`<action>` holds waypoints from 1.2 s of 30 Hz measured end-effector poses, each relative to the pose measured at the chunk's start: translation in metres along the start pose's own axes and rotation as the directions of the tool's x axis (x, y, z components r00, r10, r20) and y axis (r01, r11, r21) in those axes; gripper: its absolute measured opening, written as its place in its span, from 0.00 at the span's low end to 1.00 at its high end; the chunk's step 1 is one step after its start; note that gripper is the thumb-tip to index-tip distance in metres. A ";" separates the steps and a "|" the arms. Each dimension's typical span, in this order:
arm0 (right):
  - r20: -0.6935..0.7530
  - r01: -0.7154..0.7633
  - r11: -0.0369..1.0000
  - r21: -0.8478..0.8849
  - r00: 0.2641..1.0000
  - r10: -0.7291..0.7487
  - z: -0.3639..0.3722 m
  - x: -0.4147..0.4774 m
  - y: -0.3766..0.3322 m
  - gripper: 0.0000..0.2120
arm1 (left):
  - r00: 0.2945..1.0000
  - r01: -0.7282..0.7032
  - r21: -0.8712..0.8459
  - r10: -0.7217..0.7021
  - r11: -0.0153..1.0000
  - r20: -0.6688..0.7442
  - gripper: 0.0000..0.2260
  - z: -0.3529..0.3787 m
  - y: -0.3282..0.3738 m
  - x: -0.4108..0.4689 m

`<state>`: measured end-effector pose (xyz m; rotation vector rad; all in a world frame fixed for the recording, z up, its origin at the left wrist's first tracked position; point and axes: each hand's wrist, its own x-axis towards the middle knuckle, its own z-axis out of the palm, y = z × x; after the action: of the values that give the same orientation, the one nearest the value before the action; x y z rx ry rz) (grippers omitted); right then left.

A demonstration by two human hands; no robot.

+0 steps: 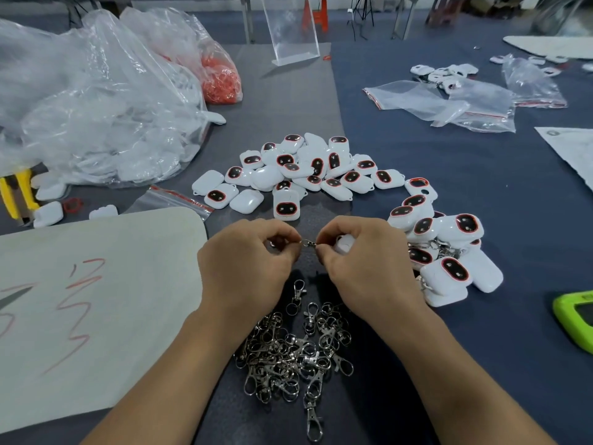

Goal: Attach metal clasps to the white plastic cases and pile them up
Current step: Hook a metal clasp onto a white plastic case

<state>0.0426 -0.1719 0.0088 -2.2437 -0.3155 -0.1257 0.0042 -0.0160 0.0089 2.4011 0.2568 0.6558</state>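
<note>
My left hand (248, 252) pinches a metal clasp (306, 242) by its ring end. My right hand (362, 252) holds a white plastic case (344, 244), mostly hidden in the palm, and its fingertips meet the clasp's other end. A heap of loose metal clasps (295, 351) lies between my forearms. A spread of white cases with red-rimmed black ovals (301, 170) lies just beyond my hands. To the right sits a pile of cases (446, 248) with clasps showing among them.
A pale board with red marks (90, 300) lies at the left. Big clear bags of white parts (96, 107) and a bag of red rings (221, 75) fill the back left. Zip bags (449, 101) lie back right. A green device (577, 316) sits at the right edge.
</note>
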 end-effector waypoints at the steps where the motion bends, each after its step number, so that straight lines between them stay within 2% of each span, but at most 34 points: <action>1: -0.014 0.023 0.999 0.027 1.000 -0.022 0.000 -0.001 0.000 0.05 | 1.000 0.006 -0.014 -0.006 1.000 0.006 0.13 0.000 0.000 0.000; 3: -0.037 0.070 0.994 0.080 0.997 -0.067 -0.001 -0.002 -0.001 0.06 | 0.999 0.008 -0.085 -0.004 0.996 0.049 0.11 0.000 -0.003 0.002; 6: -0.066 0.119 0.991 0.062 0.991 -0.115 -0.001 -0.003 -0.003 0.06 | 0.994 -0.053 -0.161 0.068 0.985 0.088 0.06 -0.001 -0.003 0.002; 10: -0.058 0.106 0.994 0.001 0.993 -0.105 0.001 -0.003 -0.003 0.03 | 0.980 -0.200 -0.109 0.199 0.974 -0.018 0.06 -0.003 -0.001 -0.004; 14: -0.065 0.062 0.995 0.073 0.996 -0.057 0.001 -0.002 -0.004 0.04 | 0.952 -0.306 -0.062 0.305 0.950 -0.022 0.08 -0.002 -0.002 -0.006; 17: -0.039 0.003 0.993 0.117 0.999 0.002 0.003 -0.001 -0.005 0.05 | 0.965 -0.261 -0.090 0.260 0.961 -0.022 0.13 -0.002 -0.002 -0.008; 21: -0.018 -0.032 0.979 0.200 0.999 0.036 0.003 0.002 -0.005 0.07 | 0.993 -0.111 -0.221 0.115 0.969 0.003 0.16 -0.001 0.000 -0.007; 23: -0.027 -0.077 0.931 0.357 0.995 0.093 0.004 0.003 -0.004 0.08 | 0.999 -0.020 -0.296 0.030 0.955 0.028 0.13 0.000 0.001 -0.004; 25: -0.007 -0.134 0.841 0.523 0.987 0.162 0.005 0.003 -0.006 0.06 | 0.998 0.012 -0.359 0.011 0.933 0.060 0.09 0.002 0.002 -0.002; 27: 0.041 -0.179 0.771 0.611 0.980 0.195 0.007 0.001 -0.008 0.04 | 0.997 0.033 -0.419 -0.001 0.907 0.075 0.09 0.002 0.003 -0.001; 29: 0.059 -0.192 0.777 0.599 0.979 0.197 0.006 0.001 -0.009 0.03 | 0.996 0.062 -0.482 -0.024 0.874 0.085 0.10 0.001 0.002 0.000; 32: 0.043 -0.167 0.846 0.506 0.985 0.169 0.004 0.001 -0.008 0.05 | 0.994 0.093 -0.505 -0.051 0.858 0.096 0.11 0.001 0.002 0.001; 36: -0.067 -0.071 0.926 0.371 0.992 0.104 0.005 -0.001 -0.009 0.07 | 0.999 0.036 -0.353 -0.022 0.935 0.045 0.05 0.000 0.003 -0.002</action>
<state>0.0393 -0.1630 0.0118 -1.8692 -0.1744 -0.1049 0.0029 -0.0186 0.0101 2.0582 0.1422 0.5837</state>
